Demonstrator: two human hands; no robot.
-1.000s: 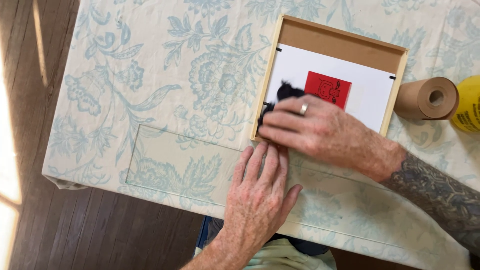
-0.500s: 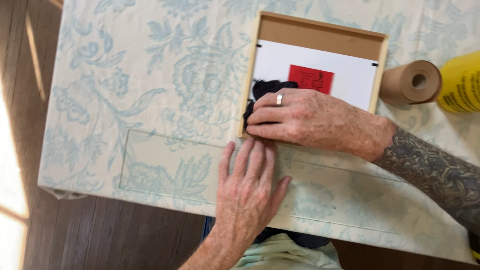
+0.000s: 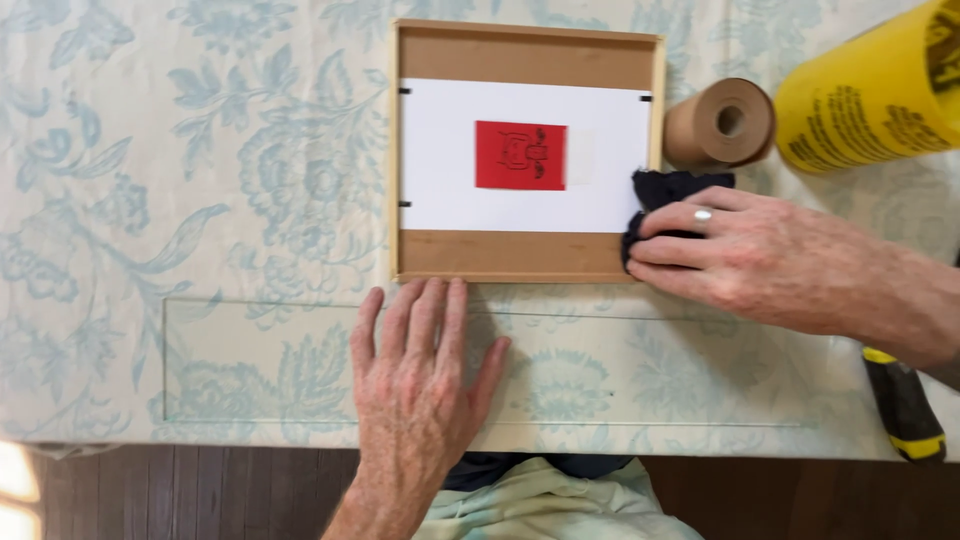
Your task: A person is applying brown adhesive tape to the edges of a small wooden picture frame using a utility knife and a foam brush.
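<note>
— Where's the dark cloth?
— Under the right hand, fingers flat, pressing it against the wooden frame's right edge.
— And the left hand?
— Spread open, gripping nothing, palm down on a clear glass sheet, fingertips touching the frame's lower edge.

Both arms are bare to the edge of view, with no sleeves, gloves or watch. The right hand wears a plain silver-coloured ring on one finger. The left hand wears no rings and shows raised veins and creased knuckles, with short, unpainted nails. At the bottom edge, the person's clothing shows as pale green cloth below a strip of dark blue fabric.
</note>
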